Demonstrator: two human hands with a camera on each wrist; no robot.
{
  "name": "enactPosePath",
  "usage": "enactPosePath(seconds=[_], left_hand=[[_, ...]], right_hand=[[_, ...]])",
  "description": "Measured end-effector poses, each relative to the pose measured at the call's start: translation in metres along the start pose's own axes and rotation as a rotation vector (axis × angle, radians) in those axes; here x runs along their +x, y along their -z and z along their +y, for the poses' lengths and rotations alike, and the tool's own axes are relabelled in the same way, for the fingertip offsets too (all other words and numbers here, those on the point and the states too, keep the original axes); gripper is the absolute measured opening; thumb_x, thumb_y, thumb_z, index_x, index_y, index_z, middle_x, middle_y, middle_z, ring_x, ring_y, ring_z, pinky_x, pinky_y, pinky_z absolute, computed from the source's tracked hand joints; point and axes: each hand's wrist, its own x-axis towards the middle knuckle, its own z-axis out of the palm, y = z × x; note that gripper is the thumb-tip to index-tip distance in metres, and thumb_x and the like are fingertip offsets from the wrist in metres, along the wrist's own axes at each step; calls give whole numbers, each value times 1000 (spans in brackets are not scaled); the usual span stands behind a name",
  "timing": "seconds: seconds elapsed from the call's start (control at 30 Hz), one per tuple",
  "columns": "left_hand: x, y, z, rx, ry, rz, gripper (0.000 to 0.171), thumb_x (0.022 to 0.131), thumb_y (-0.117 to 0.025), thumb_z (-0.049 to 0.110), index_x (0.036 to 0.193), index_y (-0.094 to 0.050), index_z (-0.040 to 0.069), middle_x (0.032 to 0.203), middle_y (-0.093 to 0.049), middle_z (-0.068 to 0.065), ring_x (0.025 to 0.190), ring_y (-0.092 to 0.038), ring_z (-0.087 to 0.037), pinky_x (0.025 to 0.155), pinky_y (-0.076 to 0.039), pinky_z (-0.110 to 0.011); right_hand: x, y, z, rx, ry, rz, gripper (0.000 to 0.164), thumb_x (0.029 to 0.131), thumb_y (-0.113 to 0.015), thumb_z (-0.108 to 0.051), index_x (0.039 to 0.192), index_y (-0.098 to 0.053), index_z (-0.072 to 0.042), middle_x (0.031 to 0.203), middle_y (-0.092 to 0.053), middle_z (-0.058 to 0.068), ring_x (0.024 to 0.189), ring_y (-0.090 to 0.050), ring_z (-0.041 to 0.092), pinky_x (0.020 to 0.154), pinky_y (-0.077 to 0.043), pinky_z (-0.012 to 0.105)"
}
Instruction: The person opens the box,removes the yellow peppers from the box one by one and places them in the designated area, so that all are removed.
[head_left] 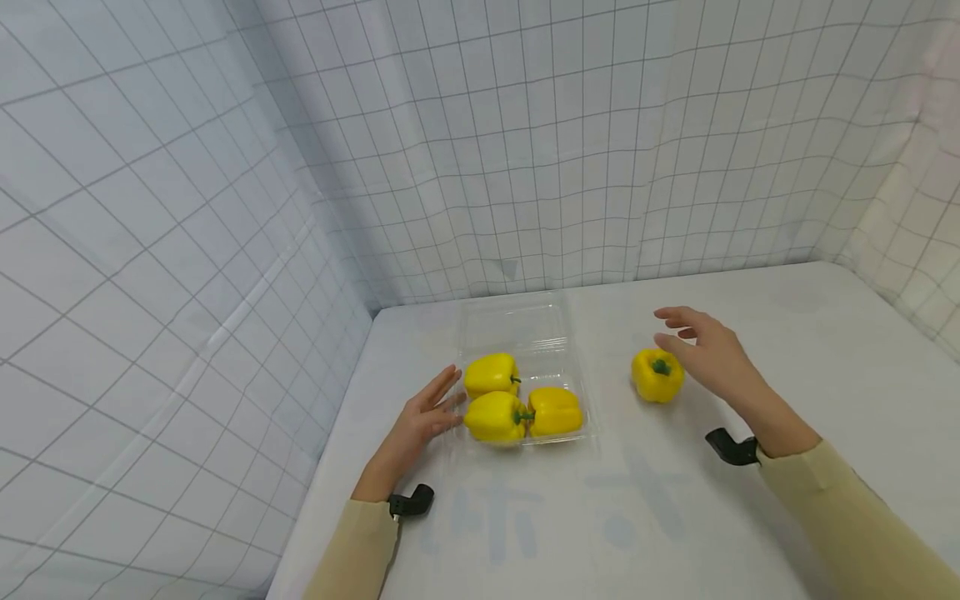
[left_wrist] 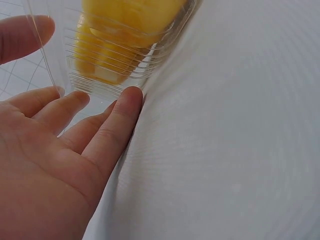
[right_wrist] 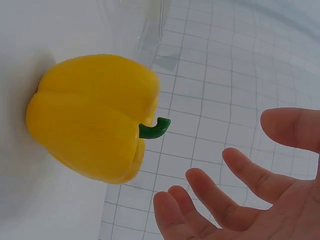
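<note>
A clear plastic clamshell box (head_left: 588,408) lies with its lid (head_left: 513,325) folded back. Inside it are three yellow bell peppers, one at the back left (head_left: 491,375), one at the front left (head_left: 495,417) and one on the right (head_left: 555,412). My left hand (head_left: 420,421) is at the box's left side, its fingertips against the ridged wall (left_wrist: 112,55) in the left wrist view. Right of the box, a single yellow bell pepper (head_left: 657,379) stands upright, green stem on top. My right hand (head_left: 712,354) hovers just beside and above it, fingers spread and apart from it.
A white table (head_left: 645,517) bears faint grey marks in front of the box. White grid-patterned curtains (head_left: 525,150) hang behind the table and along its left side. Black wrist cameras (head_left: 731,447) are strapped to both wrists.
</note>
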Motion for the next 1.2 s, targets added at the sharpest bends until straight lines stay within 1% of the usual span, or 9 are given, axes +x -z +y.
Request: enactPosePath(seconds=[0.13, 0.37, 0.6, 0.73, 0.87, 1.1, 1.2], left_hand=[[0, 1, -1, 7, -3, -1, 74, 100, -54, 3, 162, -21, 22, 165, -24, 4, 146, -34, -28, 108, -41, -45], [0, 1, -1, 8, -3, -9, 73, 100, -55, 4, 163, -20, 23, 165, -23, 4, 146, -34, -28, 109, -40, -47], [1, 1, 0, 7, 3, -9, 74, 100, -55, 4, 163, -21, 23, 165, -23, 4, 146, -35, -27, 108, -41, -47], [1, 1, 0, 11, 1, -8, 74, 99, -56, 5, 163, -21, 23, 165, -23, 3, 146, -34, -27, 109, -40, -47], [1, 1, 0, 13, -5, -12, 75, 99, -56, 5, 163, -20, 22, 166, -22, 1, 146, -34, -29, 110, -39, -49], [2, 1, 0, 18, 5, 3, 74, 100, -57, 6, 162, -22, 23, 165, -25, 3, 145, -36, -26, 109, -39, -48], [2, 1, -1, 16, 2, -1, 74, 100, -56, 5, 162, -22, 23, 165, -24, 2, 145, -36, -27, 110, -39, -49]], right_hand=[[3, -3, -5, 20, 13, -15, 54, 103, -54, -39, 150, -45, -13, 145, -48, 22, 131, -43, 44, 98, -40, 65], [7, -11, -18, 29, 45, -28, 52, 103, -55, -37, 148, -48, -13, 142, -51, 19, 128, -46, 41, 99, -41, 62], [10, -23, -28, 46, 54, -40, 49, 102, -57, -35, 146, -50, -15, 140, -53, 17, 126, -48, 39, 99, -41, 62], [10, -30, -34, 54, 64, -40, 49, 101, -59, -33, 146, -51, -15, 140, -53, 18, 126, -49, 39, 100, -42, 61], [13, -36, -38, 59, 74, -45, 46, 101, -60, -31, 144, -53, -16, 138, -55, 16, 124, -52, 37, 98, -44, 59], [16, -49, -46, 63, 83, -66, 44, 100, -61, -31, 142, -55, -18, 136, -58, 14, 121, -54, 35, 95, -47, 55], [17, -55, -49, 67, 85, -74, 43, 100, -61, -30, 141, -55, -19, 135, -58, 13, 120, -55, 34, 94, -49, 53]])
